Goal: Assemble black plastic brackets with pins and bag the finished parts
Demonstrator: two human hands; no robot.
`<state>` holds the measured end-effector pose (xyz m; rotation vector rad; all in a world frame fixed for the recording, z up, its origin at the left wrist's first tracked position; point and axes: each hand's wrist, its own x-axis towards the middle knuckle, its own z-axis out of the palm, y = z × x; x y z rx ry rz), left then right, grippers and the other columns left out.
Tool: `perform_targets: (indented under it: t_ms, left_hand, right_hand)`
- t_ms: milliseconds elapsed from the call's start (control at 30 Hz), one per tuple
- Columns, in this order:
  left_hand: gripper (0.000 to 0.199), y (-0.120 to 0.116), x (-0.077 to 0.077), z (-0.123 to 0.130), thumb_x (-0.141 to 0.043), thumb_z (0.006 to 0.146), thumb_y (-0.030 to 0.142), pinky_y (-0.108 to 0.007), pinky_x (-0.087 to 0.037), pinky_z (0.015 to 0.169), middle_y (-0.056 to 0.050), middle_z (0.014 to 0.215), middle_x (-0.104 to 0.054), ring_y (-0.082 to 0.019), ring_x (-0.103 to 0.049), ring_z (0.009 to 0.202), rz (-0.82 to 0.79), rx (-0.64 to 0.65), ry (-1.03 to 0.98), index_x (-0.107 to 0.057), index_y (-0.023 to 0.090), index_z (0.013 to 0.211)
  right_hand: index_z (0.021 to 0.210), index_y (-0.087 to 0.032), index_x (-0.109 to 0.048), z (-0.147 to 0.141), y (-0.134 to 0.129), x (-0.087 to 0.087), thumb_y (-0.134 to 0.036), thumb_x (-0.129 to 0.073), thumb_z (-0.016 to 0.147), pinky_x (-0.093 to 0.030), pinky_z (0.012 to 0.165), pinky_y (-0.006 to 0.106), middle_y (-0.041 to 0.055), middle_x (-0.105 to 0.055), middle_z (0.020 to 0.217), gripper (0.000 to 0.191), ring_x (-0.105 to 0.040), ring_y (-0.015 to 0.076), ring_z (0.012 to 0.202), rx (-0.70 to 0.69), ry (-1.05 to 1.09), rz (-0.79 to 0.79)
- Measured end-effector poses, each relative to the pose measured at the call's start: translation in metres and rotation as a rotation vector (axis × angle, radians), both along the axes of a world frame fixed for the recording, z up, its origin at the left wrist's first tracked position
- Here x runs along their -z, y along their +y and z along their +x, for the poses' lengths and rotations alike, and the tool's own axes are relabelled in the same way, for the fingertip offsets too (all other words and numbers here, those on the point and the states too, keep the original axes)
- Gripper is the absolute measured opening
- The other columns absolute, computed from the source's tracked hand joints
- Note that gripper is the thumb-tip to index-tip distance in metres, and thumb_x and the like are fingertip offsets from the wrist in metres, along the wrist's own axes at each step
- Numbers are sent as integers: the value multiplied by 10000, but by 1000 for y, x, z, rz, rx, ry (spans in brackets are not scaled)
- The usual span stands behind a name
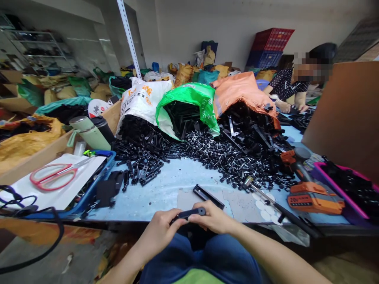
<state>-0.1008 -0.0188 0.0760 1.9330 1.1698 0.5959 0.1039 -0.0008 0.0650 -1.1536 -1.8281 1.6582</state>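
Both hands hold one small black plastic part [194,213] above my lap, at the table's front edge. My left hand [166,228] pinches its left end between thumb and fingers. Around its right end close the thumb and fingers of my right hand [211,217]. Just beyond my hands, a long black piece with a slot [208,196] lies on a grey sheet [241,204] on the light blue table [174,181]. Farther back spreads a pile of black parts with metal pins [222,157].
White [142,96], green [189,94] and orange [242,88] sacks spill black parts. An orange cordless drill [314,199] and a long-shafted tool [266,199] lie right. Red scissors [53,177] rest on a blue tray [111,161]. Another person [299,79] works at back right.
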Motion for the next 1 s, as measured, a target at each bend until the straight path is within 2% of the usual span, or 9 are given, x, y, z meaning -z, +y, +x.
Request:
perform_targets:
  t_ms: [67, 133, 233, 300, 500, 800, 867, 933, 1000]
  left_hand:
    - [219, 0, 4, 2, -453, 872, 310, -229, -425, 659, -29, 797, -675, -155, -609, 709, 75, -29, 38, -635, 200, 924]
    - [226, -1, 3, 2, -449, 876, 325, -222, -418, 628, -26, 754, -665, -150, -600, 680, 109, 33, 57, -633, 194, 881]
    - [251, -6, -2, 3, -479, 862, 359, -200, -388, 558, -2, 632, -617, -117, -547, 571, 96, 197, 42, -625, 178, 768]
    - [269, -9, -1, 6, -482, 862, 364, -194, -371, 537, 10, 583, -586, -103, -521, 534, 76, 228, 25, -611, 172, 726]
    - [244, -12, 22, 22, -440, 887, 331, -212, -380, 568, -9, 646, -600, -119, -546, 580, 202, 6, 27, -606, 166, 816]
    - [289, -7, 26, 22, -480, 856, 372, -171, -386, 436, 13, 509, -553, -87, -499, 445, -125, 12, -153, -595, 152, 709]
    - [288, -5, 30, 26, -468, 860, 382, -183, -425, 457, -2, 562, -591, -99, -532, 469, -165, 11, -159, -617, 152, 771]
    - [286, -3, 36, 31, -457, 864, 381, -223, -497, 574, -44, 762, -666, -130, -609, 605, -145, -17, -164, -615, 163, 960]
    - [364, 1, 45, 35, -452, 864, 381, -289, -515, 750, -86, 1013, -657, -173, -638, 837, -86, -70, -169, -530, 181, 1158]
  right_hand:
    - [815, -141, -609, 0, -7, -1, -512, -557, 784, -310, 442, 180, -25, -498, 562, 376, -427, 70, 482, 93, -47, 110]
    - [876, -144, -618, 3, -12, -1, -502, -560, 785, -319, 457, 184, -20, -507, 599, 373, -426, 71, 502, 93, -5, 118]
    - [822, -121, -600, 12, -18, 5, -520, -565, 772, -309, 434, 186, -38, -460, 514, 404, -397, 66, 453, -46, 167, -30]
    - [786, -118, -575, 17, -19, 10, -530, -576, 757, -306, 413, 185, -45, -450, 484, 413, -390, 64, 424, -72, 251, -119]
    - [723, -134, -541, 18, -20, 22, -491, -588, 769, -314, 415, 172, -53, -444, 461, 363, -405, 59, 423, 144, 177, -84]
    - [723, -130, -519, 14, -14, 40, -564, -581, 736, -301, 365, 168, -57, -447, 440, 438, -385, 50, 365, 70, 293, -197]
    - [722, -126, -539, 16, -14, 36, -550, -571, 751, -310, 381, 171, -50, -456, 451, 426, -399, 53, 383, 57, 227, -151]
    - [791, -124, -588, 29, -11, 24, -519, -570, 763, -342, 415, 182, -38, -483, 482, 397, -433, 67, 419, 104, 131, -61]
    - [940, -146, -611, 62, -4, 6, -488, -563, 776, -395, 475, 203, -18, -538, 567, 382, -484, 87, 486, 340, 44, 110]
